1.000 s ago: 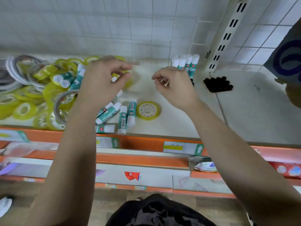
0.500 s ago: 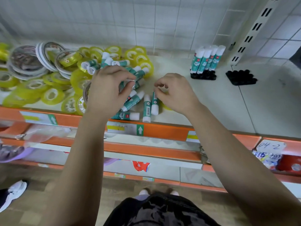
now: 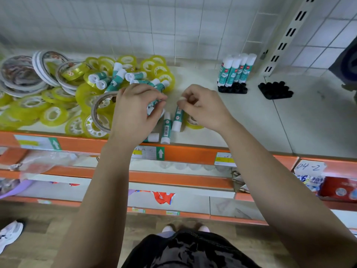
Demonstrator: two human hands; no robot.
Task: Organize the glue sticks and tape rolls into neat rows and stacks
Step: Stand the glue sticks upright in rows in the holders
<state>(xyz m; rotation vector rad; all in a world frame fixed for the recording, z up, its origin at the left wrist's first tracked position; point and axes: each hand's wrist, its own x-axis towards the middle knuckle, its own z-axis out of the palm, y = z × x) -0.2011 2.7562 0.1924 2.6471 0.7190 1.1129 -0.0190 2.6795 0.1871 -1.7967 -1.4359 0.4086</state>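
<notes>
A handwritten paper slip [image 3: 309,167] on the orange front edge of the shelf [image 3: 193,152], near its right end, reads "04-2". On the same edge, the middle price tag [image 3: 148,153] and the left price tag [image 3: 38,144] each bear a white up-arrow on green; their writing is illegible. A glue stick [image 3: 166,128] lying at the front edge shows a barcode, too small to read.

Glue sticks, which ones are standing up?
The cluster of glue sticks in the black tray at the back right; the rest lie on their sides.
</notes>
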